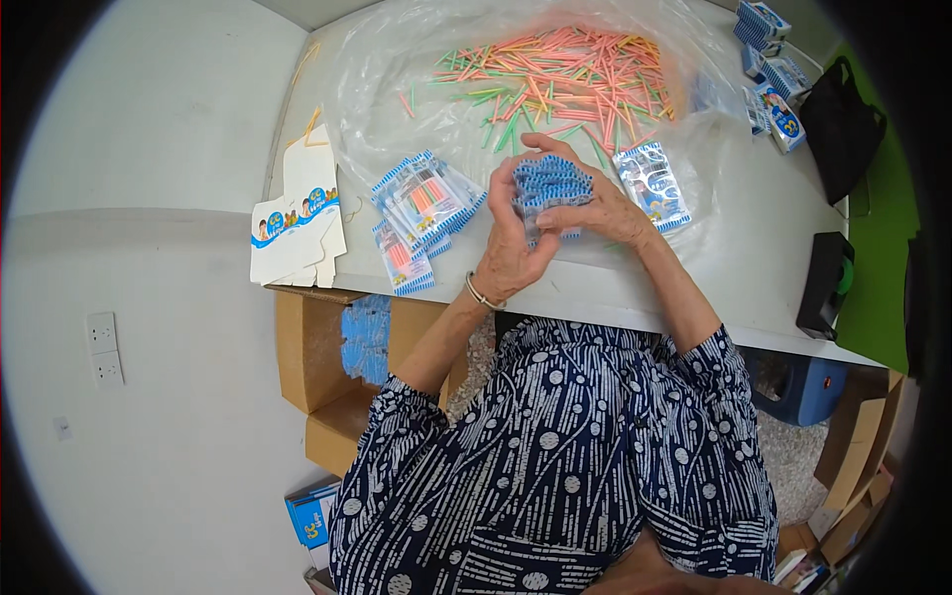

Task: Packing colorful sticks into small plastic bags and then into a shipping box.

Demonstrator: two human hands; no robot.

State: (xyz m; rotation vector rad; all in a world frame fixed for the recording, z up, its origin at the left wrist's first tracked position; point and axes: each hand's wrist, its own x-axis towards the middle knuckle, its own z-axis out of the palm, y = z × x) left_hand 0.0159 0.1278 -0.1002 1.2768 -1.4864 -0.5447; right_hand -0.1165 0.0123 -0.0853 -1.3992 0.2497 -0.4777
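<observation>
Step in hand, by the look of it: squaring up a stack of blue-striped sleeves [548, 188] at frame centre, held over the table [773, 248] edge. Left hand [511, 243] curls closed around the stack's near side; right hand [600, 213] clamps it from the right, fingers across the top. Next move likely calls for one hand freed while the other keeps the stack. Filled packets [421, 208] lie left; loose coloured sticks [565, 79] lie above on clear plastic sheeting [387, 69].

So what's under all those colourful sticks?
The colourful sticks lie on a clear plastic sheet spread over the white table. What lies beneath the thick middle of the pile is covered and cannot be seen.
</observation>
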